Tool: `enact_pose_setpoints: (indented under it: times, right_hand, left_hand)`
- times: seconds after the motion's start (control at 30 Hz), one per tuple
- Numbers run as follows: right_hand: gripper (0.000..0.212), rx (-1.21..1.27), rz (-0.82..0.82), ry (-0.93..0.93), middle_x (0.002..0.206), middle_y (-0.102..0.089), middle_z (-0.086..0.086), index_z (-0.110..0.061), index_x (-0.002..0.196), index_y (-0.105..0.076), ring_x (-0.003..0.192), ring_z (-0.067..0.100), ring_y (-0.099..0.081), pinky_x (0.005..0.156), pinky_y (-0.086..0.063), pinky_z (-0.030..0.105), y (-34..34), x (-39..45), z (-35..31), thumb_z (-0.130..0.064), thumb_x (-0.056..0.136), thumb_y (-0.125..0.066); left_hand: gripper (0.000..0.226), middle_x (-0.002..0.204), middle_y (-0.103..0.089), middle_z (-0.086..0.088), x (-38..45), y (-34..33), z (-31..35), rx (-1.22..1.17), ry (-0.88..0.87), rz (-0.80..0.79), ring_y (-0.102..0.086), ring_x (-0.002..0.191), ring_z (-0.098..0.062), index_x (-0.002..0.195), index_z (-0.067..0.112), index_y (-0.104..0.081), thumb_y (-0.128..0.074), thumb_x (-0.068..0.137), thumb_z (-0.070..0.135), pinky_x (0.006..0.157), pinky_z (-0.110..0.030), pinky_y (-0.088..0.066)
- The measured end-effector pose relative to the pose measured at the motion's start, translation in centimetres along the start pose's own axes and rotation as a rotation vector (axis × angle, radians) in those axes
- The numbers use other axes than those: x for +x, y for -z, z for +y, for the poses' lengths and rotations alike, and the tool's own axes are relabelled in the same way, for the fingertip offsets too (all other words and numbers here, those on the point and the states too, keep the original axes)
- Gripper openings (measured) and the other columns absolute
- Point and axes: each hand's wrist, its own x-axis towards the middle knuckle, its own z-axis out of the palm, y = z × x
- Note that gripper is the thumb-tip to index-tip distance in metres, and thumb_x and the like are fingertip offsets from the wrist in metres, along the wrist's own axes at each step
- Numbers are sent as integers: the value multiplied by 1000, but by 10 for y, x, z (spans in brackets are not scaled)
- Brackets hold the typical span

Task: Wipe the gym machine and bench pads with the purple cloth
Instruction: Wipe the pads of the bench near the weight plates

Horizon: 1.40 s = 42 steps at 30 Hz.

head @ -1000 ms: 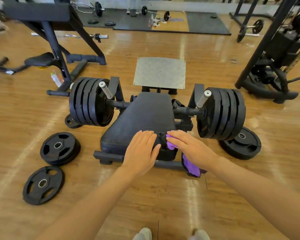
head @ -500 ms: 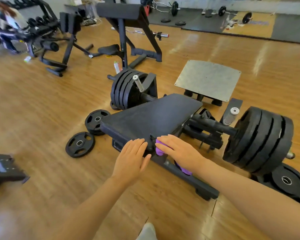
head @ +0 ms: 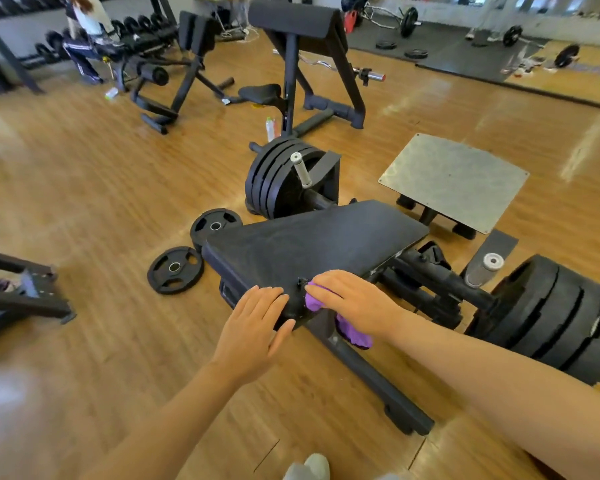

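A low black pad [head: 312, 244] of a plate-loaded floor machine lies in the middle of the view. My right hand [head: 354, 299] presses the purple cloth [head: 313, 302] flat against the pad's near edge; a second fold of the cloth hangs below my wrist. My left hand [head: 253, 327] rests flat with straight fingers on the same near edge, just left of the cloth. A black preacher-curl pad [head: 291, 19] stands on its frame further back.
Stacked black weight plates sit on the machine's left sleeve [head: 281, 181] and right sleeve [head: 548, 317]. Two loose plates [head: 175, 270] lie on the wooden floor at the left. A metal footplate [head: 454, 181] is behind the pad. A person stands by the dumbbell rack at the far left.
The view has swung to the left, so the machine now sits diagonally. Both hands stay at the pad's near edge, the right one over the cloth.
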Motion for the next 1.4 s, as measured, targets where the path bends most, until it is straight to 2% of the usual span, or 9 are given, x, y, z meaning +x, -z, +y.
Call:
enact_pose_setpoints:
  times: [0.23, 0.33, 0.43, 0.7, 0.83, 0.93, 1.1, 1.27, 1.4]
  right_hand:
    - [41, 51, 28, 149, 118, -65, 11, -7, 119, -63, 106, 25, -59, 95, -49, 31, 1, 7, 30, -6, 81, -77]
    - [23, 76, 52, 212, 113, -66, 10, -8, 114, -67, 103, 23, -59, 93, -50, 31, -4, 3, 36, -17, 94, -60]
    - [29, 63, 107, 285, 107, -65, 9, -8, 106, -68, 99, 23, -56, 89, -47, 30, -7, -3, 40, -26, 99, -47]
    - [26, 100, 218, 333, 108, -61, 10, -9, 108, -67, 98, 19, -50, 85, -45, 27, -28, -10, 46, -26, 96, -51]
    - [33, 123, 324, 310, 108, -64, 13, -7, 113, -67, 97, 20, -51, 83, -50, 28, -51, 0, 39, -16, 83, -77]
    - [33, 172, 405, 302, 110, -63, 14, -10, 120, -55, 99, 23, -53, 86, -52, 33, -77, 1, 33, -18, 90, -68]
    - [38, 110, 615, 295, 136, -51, 10, -12, 133, -50, 123, 27, -53, 111, -39, 44, -120, 7, 32, -20, 97, -59]
    - [40, 32, 857, 321, 146, -44, 11, -10, 140, -46, 136, 26, -44, 115, -34, 48, -140, 17, 29, -20, 102, -53]
    - [43, -137, 1002, 289, 147, -39, 14, -4, 146, -34, 136, 28, -42, 117, -31, 46, -165, 20, 34, -16, 106, -43]
  left_hand:
    - [55, 129, -62, -1, 2, 4, 32, 25, 213, -31, -57, 122, -18, 129, 11, -60, -33, 104, 51, 114, -40, -37]
    - [56, 132, -62, -3, -1, -1, 58, 70, 335, 12, -55, 126, -20, 129, 10, -61, -33, 103, 52, 115, -40, -36]
    - [53, 139, -59, -6, -2, -8, 79, 137, 424, 41, -51, 133, -23, 132, 7, -61, -43, 100, 46, 118, -36, -25]
    - [69, 165, -21, -2, -16, -14, 93, 174, 462, -98, -9, 154, -14, 156, 13, -30, -41, 99, 49, 125, -36, -15]
    - [70, 165, -20, -2, -22, -17, 82, 223, 389, -88, -6, 154, -12, 157, 11, -27, -46, 98, 45, 125, -31, -6]
    - [71, 165, -20, -3, -27, -27, 75, 243, 339, -20, -8, 154, -14, 157, 9, -26, -50, 99, 43, 126, -32, -7]
    - [62, 162, -28, -11, -31, -52, 55, 260, 212, 190, -18, 153, -22, 153, 3, -31, -44, 103, 37, 124, -41, -19]
    - [52, 154, -37, -22, -24, -92, 28, 256, 75, 510, -28, 149, -33, 147, -4, -33, -32, 108, 31, 120, -51, -29]
    - [53, 156, -31, -14, -8, -119, 10, 296, -4, 723, -24, 151, -30, 154, 2, -22, -27, 108, 29, 122, -45, -25]
